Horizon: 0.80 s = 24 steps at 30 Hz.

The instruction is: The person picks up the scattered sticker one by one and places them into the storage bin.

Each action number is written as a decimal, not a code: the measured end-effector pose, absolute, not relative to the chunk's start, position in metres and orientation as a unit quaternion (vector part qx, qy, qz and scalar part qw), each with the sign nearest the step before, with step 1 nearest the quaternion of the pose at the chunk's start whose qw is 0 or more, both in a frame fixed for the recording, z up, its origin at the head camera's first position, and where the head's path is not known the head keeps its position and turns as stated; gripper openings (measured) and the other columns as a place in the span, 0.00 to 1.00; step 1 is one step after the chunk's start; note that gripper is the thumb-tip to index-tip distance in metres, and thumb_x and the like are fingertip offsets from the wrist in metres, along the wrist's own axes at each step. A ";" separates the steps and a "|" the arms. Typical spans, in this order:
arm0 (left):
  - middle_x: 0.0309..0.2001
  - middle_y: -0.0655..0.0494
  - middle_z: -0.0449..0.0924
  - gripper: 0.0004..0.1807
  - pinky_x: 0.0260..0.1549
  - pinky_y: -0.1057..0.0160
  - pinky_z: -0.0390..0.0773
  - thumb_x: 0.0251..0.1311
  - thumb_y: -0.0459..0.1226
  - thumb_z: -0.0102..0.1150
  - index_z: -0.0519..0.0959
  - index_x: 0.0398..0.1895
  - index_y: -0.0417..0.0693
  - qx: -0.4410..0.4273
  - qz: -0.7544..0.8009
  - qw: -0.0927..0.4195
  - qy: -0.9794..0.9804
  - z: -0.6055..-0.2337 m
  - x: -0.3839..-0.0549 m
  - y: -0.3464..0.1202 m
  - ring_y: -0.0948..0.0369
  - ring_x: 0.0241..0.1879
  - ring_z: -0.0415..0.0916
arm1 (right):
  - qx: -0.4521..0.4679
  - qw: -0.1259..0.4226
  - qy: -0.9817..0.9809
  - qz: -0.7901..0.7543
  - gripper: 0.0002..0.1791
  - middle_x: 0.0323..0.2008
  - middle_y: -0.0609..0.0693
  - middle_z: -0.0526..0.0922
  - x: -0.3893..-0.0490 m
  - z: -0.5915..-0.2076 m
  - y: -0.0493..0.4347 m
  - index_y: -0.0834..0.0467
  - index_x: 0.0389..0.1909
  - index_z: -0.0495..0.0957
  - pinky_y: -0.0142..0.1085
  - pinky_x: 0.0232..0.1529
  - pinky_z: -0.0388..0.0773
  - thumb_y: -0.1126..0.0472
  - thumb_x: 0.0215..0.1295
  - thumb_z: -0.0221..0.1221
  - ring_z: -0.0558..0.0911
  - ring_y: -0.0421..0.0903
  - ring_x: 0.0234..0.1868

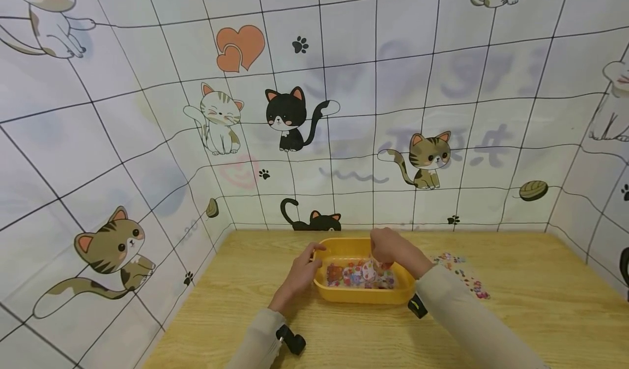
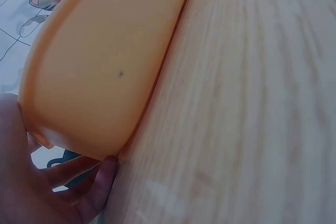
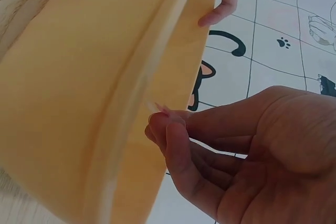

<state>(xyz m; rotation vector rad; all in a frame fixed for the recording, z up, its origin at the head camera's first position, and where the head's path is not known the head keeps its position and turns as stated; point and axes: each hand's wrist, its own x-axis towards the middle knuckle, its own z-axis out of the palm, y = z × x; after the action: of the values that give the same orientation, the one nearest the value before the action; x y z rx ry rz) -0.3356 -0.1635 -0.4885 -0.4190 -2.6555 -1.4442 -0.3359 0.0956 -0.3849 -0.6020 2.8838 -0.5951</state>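
A yellow plastic tub stands on the wooden table, with many small colourful flat pieces that look like stickers lying in its bottom. At the tub's left end, my left hand grips the wall; in the left wrist view its fingers lie against the outside of the tub. My right hand reaches over the tub's right half. Between its thumb and fingertips it pinches a small whitish-pink sticker, mostly hidden by the fingers in the right wrist view.
More small colourful pieces lie scattered on the table to the right of the tub. Behind and at both sides hangs a white gridded cloth printed with cats. Bare wood shows left of the tub.
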 end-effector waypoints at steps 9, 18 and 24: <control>0.61 0.41 0.79 0.19 0.44 0.54 0.79 0.72 0.35 0.45 0.74 0.63 0.51 -0.140 -0.473 0.047 -0.869 -0.488 -0.335 -0.164 0.53 0.48 0.79 | -0.188 0.070 0.961 -0.189 0.29 0.06 0.42 0.58 -0.338 -0.393 0.099 0.51 0.05 0.58 0.29 0.14 0.56 0.79 0.58 0.50 0.59 0.38 0.09; 0.63 0.42 0.78 0.19 0.49 0.52 0.79 0.72 0.35 0.45 0.74 0.63 0.52 -0.134 -0.474 0.043 -0.869 -0.489 -0.335 -0.163 0.53 0.50 0.79 | -0.144 0.109 0.969 -0.169 0.07 0.13 0.48 0.66 -0.342 -0.405 0.101 0.63 0.25 0.77 0.29 0.15 0.65 0.76 0.60 0.58 0.67 0.42 0.13; 0.61 0.41 0.79 0.19 0.47 0.53 0.79 0.72 0.35 0.45 0.74 0.63 0.50 -0.137 -0.477 0.043 -0.867 -0.487 -0.334 -0.162 0.54 0.48 0.80 | -0.128 0.125 0.967 -0.184 0.06 0.22 0.54 0.77 -0.341 -0.407 0.103 0.64 0.35 0.77 0.31 0.17 0.71 0.72 0.59 0.65 0.72 0.44 0.16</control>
<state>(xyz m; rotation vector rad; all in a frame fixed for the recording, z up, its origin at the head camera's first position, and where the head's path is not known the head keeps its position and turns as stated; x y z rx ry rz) -0.3341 -0.1620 -0.4871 -0.4194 -2.6522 -1.4581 -0.3414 0.1031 -0.4070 -0.3727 2.8157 -0.5357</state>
